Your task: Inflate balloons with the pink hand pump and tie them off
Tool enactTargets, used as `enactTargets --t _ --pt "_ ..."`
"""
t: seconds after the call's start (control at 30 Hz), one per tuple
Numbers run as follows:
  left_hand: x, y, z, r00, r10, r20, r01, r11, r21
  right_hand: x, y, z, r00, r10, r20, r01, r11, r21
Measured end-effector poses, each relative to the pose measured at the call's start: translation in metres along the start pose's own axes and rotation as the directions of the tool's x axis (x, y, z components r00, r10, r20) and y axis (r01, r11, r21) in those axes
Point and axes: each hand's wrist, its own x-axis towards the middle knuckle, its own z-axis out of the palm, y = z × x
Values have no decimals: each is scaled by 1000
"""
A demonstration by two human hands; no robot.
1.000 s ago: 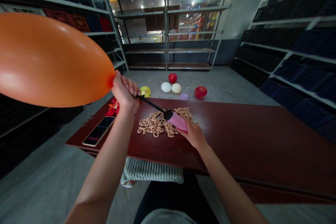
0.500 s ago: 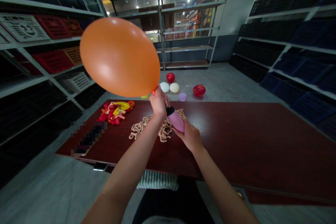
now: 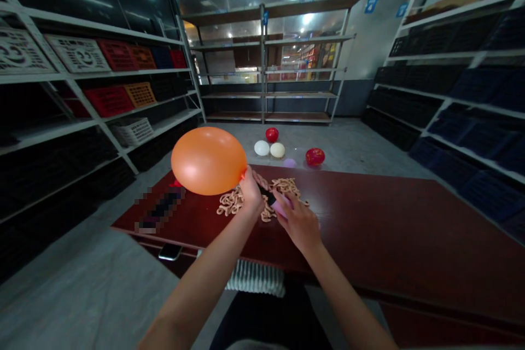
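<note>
An inflated orange balloon (image 3: 209, 161) stands out to the left, its neck pinched in my left hand (image 3: 252, 192). My right hand (image 3: 298, 222) is closed around a pink balloon pump (image 3: 282, 205) with a black end (image 3: 267, 195). That black end points toward my left hand, whose fingers hide whether the balloon's neck sits on it. Beneath both hands, a heap of tan, curly, string-like pieces (image 3: 232, 203) lies on the dark red table (image 3: 394, 229).
On the floor past the table lie a red balloon (image 3: 315, 157), another red balloon (image 3: 272, 134), a white balloon (image 3: 261, 147), a cream balloon (image 3: 278, 150) and a purple balloon (image 3: 289, 163). A blurred dark object (image 3: 161, 210) rests at the table's left. Shelves with crates (image 3: 110, 99) line the sides.
The orange balloon has come down and looks smaller in view, now covering most of the pile of loose balloons. My right hand has shifted forward along the pump. The camera has tilted up.
</note>
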Motion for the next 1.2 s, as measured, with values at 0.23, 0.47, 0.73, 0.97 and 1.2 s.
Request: enactTargets --t 0.23,0.47,0.73,0.97,1.2 --pt "-10 15 -30 985 14 -174 -31 995 -92 -1 -25 -14 987 -93 132 101 993 -60" --pt "-4 46 -34 976 70 -206 -98 987 -131 2 -26 -12 990 -93 109 83 992 96" --pt "25 101 -51 981 69 -182 -96 985 -146 4 11 -8 992 -105 71 107 994 -27" --pt "21 112 -38 976 63 -209 -96 984 -152 5 12 -16 994 -97 56 102 992 -81" --pt "16 96 -17 979 17 -202 -59 978 -202 13 5 -30 994 -46 95 54 995 -82"
